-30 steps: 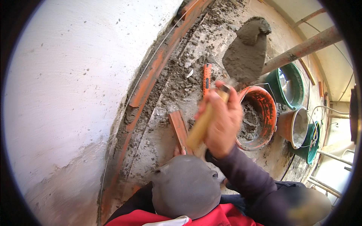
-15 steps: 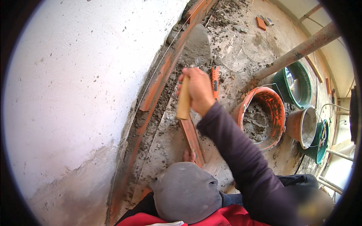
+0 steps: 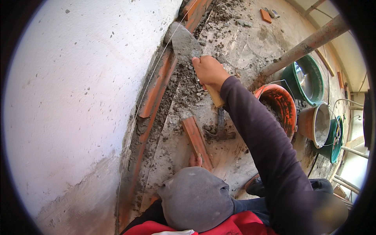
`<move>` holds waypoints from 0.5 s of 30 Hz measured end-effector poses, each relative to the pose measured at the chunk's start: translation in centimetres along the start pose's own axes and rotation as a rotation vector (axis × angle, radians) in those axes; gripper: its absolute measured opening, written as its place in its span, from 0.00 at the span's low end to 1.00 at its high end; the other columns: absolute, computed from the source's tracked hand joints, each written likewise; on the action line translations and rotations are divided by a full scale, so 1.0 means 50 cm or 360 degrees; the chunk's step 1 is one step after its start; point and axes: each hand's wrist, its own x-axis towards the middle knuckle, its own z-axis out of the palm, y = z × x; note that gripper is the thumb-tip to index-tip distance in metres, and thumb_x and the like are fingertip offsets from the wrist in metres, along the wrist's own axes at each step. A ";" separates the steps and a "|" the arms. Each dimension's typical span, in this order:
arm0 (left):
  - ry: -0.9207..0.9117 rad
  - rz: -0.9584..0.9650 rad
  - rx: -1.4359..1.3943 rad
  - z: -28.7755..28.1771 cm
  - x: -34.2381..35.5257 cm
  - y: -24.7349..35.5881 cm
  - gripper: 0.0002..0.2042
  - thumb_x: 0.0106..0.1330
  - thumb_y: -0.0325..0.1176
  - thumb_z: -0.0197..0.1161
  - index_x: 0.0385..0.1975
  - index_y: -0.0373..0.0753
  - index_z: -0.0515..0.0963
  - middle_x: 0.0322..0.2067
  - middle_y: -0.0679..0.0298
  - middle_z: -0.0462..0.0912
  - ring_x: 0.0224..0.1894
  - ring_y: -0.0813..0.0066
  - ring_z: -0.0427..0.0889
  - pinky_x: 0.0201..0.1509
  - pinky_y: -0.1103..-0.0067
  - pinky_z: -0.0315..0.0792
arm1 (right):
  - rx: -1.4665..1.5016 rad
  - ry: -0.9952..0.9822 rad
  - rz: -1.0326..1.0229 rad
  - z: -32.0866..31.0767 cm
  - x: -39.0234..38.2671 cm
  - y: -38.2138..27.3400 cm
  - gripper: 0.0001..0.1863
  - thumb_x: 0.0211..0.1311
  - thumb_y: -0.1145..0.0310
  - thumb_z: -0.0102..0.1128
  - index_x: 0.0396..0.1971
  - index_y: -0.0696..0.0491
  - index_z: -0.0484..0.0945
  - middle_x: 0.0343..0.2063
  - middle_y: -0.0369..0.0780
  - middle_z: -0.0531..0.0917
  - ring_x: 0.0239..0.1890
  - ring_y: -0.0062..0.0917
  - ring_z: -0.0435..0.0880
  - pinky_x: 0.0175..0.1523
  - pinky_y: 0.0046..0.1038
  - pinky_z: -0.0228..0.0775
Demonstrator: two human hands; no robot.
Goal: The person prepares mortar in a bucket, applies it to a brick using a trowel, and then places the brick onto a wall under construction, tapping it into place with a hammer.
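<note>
Head view: I see the right hand (image 3: 210, 71) wrapped round the trowel (image 3: 185, 44), gripped well forward, presumably for control, and tilted over the brick row (image 3: 154, 91). The left hand (image 3: 195, 160), partly hidden by the cap (image 3: 196, 199), pinches the near end of the loose brick (image 3: 195, 139), apparently steadying it.

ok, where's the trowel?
Head view, upper middle: the trowel is in the right hand, reaching the brick row beside the white wall.
</note>
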 end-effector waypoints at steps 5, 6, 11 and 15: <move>0.0093 -0.0242 -0.0720 0.029 0.016 0.111 0.26 0.69 0.48 0.55 0.57 0.34 0.64 0.49 0.62 0.66 0.49 0.70 0.64 0.53 0.74 0.58 | 0.0587 -0.0208 0.0410 -0.026 -0.001 -0.003 0.22 0.73 0.56 0.42 0.29 0.61 0.72 0.18 0.39 0.74 0.15 0.28 0.74 0.20 0.34 0.71; 0.0105 -0.0329 -0.0779 0.028 0.016 0.123 0.30 0.67 0.49 0.57 0.61 0.32 0.63 0.54 0.58 0.68 0.55 0.65 0.66 0.59 0.71 0.58 | 0.0681 -0.0250 0.0447 -0.022 -0.012 -0.009 0.20 0.72 0.56 0.43 0.29 0.58 0.70 0.19 0.34 0.71 0.14 0.22 0.72 0.18 0.30 0.69; 0.0052 -0.0333 -0.0655 0.036 0.021 0.216 0.34 0.65 0.50 0.58 0.64 0.31 0.62 0.57 0.55 0.71 0.59 0.62 0.69 0.65 0.69 0.59 | 0.1001 -0.0336 0.0527 -0.008 -0.084 -0.005 0.19 0.73 0.55 0.41 0.28 0.54 0.69 0.19 0.33 0.71 0.15 0.18 0.70 0.18 0.27 0.69; 0.0094 -0.0340 -0.0664 0.035 0.014 0.190 0.33 0.65 0.50 0.58 0.62 0.31 0.64 0.55 0.56 0.73 0.57 0.63 0.70 0.64 0.70 0.60 | 0.0952 -0.0357 0.0582 -0.053 -0.058 -0.015 0.18 0.74 0.53 0.40 0.30 0.52 0.68 0.19 0.31 0.70 0.15 0.16 0.69 0.18 0.25 0.68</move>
